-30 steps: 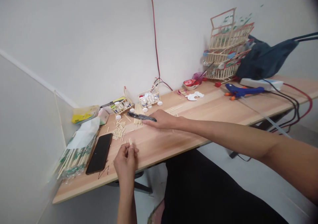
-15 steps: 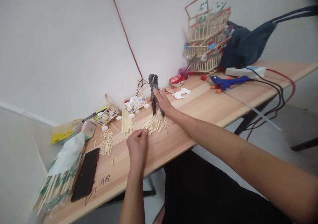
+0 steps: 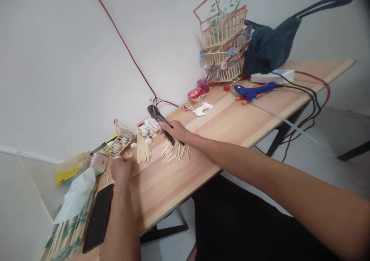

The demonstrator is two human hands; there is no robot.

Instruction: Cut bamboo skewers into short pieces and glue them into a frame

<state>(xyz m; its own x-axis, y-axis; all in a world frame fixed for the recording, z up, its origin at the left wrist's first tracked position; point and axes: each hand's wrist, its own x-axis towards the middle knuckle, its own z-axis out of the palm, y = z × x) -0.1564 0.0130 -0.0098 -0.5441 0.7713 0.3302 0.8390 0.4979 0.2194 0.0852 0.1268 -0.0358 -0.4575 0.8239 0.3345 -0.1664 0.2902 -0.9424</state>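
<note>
My right hand (image 3: 176, 132) is wrapped around the handles of a pair of black hand cutters (image 3: 157, 115), whose jaws point up and to the left. Below it lies a loose pile of short cut wooden sticks (image 3: 176, 152). My left hand (image 3: 121, 169) is at the left of the table with its fingers closed, near a little stick-built cart (image 3: 118, 143); anything between the fingertips is hidden. Between the two hands stands a bundle of longer sticks (image 3: 143, 149), leaning by a second small cart (image 3: 149, 126) filled with white bottle caps.
A phone (image 3: 98, 218) and a plastic pack of sticks (image 3: 65, 230) lie at the left. Farther back are a bowl of red paint (image 3: 196, 94), crumpled white tissue (image 3: 202, 108), stacked stick baskets (image 3: 225, 33), a blue glue gun (image 3: 251, 91), a power strip (image 3: 271, 77) and a dark bag (image 3: 268, 47).
My left hand has moved left from the cut-stick pile to the table's left side, covering the other small pile. My right hand has lowered and tilted the cutters leftward. The view has shifted.
</note>
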